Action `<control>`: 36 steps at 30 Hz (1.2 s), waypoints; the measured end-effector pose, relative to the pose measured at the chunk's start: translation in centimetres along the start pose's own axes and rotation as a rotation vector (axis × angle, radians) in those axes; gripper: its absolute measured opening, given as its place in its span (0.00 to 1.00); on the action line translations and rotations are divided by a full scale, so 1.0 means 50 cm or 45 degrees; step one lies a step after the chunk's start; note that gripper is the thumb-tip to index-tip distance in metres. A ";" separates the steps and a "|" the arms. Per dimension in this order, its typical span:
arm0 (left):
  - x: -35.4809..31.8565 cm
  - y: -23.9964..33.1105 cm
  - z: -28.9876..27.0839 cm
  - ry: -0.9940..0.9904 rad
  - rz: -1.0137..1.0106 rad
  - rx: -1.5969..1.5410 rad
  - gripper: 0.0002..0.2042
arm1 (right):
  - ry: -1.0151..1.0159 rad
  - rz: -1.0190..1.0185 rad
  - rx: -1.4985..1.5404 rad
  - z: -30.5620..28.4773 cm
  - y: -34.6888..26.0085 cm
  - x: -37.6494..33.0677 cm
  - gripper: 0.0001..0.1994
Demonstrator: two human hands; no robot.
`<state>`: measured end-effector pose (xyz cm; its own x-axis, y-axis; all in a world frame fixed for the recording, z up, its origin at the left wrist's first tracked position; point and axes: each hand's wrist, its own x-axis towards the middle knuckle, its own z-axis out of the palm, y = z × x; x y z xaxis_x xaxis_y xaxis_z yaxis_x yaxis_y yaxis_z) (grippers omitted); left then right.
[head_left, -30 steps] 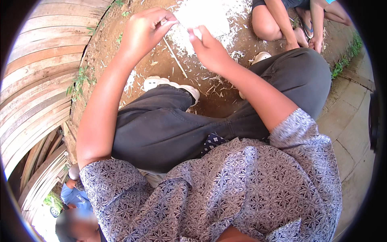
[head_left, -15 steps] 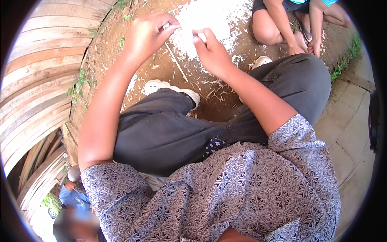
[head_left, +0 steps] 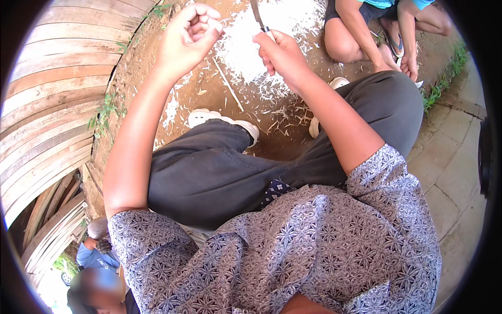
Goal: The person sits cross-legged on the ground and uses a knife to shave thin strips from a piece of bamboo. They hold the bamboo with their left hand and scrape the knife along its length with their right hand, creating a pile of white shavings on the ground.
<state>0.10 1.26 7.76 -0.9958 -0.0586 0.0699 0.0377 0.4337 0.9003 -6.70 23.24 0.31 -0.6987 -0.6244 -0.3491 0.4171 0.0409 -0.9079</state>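
My right hand is closed round the handle of a knife, its dark blade pointing up and out of the frame. My left hand is held up to the left of it with the fingers curled in and the thumb against them. Whatever may be pinched there is too small or hidden to make out. Beyond and between the two hands, a bright heap of pale shavings lies on the brown earth.
A thin pale stick lies on the ground ahead of my white shoe. Another person's hands are low at the upper right. Stacked planks line the left; paving lies right. Two people are at lower left.
My right hand has turned, and the knife's blade now shows above it. My left hand has risen slightly and tilted, its curled fingers now facing me. The other person's hands at upper right have moved apart.
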 end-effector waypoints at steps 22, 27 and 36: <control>0.019 0.089 0.047 0.038 -0.115 -0.384 0.16 | -0.349 -0.005 0.092 0.002 -0.054 -0.078 0.07; 0.018 0.101 0.060 -0.001 -0.116 -0.435 0.16 | -0.327 0.050 0.119 0.003 -0.076 -0.087 0.07; 0.010 0.093 0.084 -0.062 0.068 -0.066 0.13 | -0.200 -0.009 0.320 -0.007 -0.085 -0.079 0.07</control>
<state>-0.58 7.01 10.18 -0.9951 0.0076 0.0983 0.0936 0.3878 0.9170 -5.91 25.84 5.47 -0.6120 -0.7378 -0.2849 0.5568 -0.1462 -0.8176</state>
